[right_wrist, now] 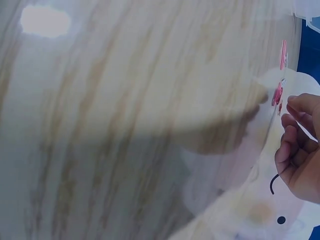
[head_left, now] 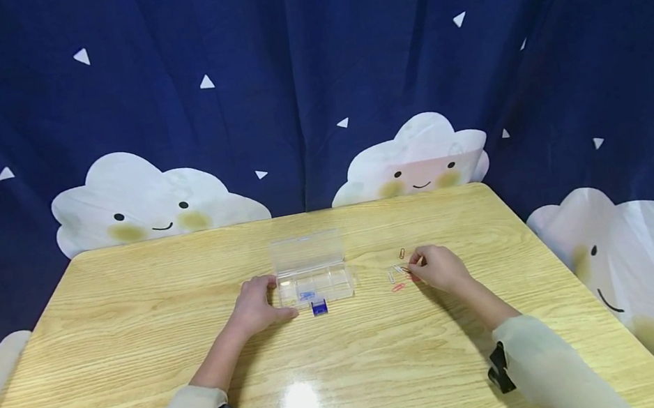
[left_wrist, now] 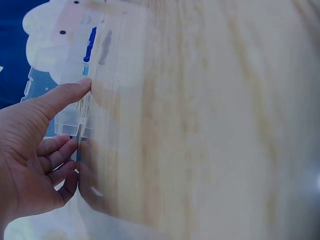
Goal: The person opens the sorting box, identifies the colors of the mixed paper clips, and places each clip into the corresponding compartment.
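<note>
1. Left hand: fingers loosely curled against the left end of the clear plastic compartment box, thumb extended along its front edge. Touching and bracing it, not wrapped round it.
2. Right hand: fingers curled in, fingertips pinching a small paper clip; colour too small to tell.
3. Box sits between the hands, lid open and tilted back. A small blue item lies in a front compartment; blue latch tab at front edge.
4. Loose coloured paper clips scattered on the table just left of the right fingertips, near the box's right end but apart from it.
5. Surface: glossy light wood-grain table.
6. Behind: navy curtain with white smiling clouds.
</note>
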`<state>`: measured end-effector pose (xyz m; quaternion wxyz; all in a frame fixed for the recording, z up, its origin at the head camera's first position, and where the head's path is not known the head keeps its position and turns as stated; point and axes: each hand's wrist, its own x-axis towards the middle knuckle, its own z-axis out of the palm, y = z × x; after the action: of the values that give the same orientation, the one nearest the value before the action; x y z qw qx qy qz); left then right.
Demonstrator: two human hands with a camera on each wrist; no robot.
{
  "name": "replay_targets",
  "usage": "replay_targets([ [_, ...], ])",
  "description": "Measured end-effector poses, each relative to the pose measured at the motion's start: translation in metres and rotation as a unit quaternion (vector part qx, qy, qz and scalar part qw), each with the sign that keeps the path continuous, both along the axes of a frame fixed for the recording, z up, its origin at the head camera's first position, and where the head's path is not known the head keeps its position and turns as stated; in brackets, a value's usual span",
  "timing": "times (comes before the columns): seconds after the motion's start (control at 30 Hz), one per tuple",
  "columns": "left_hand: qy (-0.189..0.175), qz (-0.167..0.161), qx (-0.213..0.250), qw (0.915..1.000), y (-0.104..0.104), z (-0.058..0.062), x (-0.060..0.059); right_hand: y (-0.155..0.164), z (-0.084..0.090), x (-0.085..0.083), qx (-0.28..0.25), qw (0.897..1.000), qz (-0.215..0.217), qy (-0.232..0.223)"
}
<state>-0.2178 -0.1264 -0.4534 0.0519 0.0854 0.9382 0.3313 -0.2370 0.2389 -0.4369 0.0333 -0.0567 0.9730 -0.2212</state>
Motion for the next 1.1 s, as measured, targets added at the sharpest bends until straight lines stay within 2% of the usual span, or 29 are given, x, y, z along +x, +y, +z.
replay_targets([
  [0.43,-0.005,-0.001,0.001,1.0,0.0,-0.001,0.001,0.005,-0.008,0.001,-0.001,1.0,0.002,0.0],
  [1.1,0.004,0.001,0.007,1.0,0.0,0.0,0.001,0.002,-0.01,0.0,-0.003,1.0,0.004,-0.001],
])
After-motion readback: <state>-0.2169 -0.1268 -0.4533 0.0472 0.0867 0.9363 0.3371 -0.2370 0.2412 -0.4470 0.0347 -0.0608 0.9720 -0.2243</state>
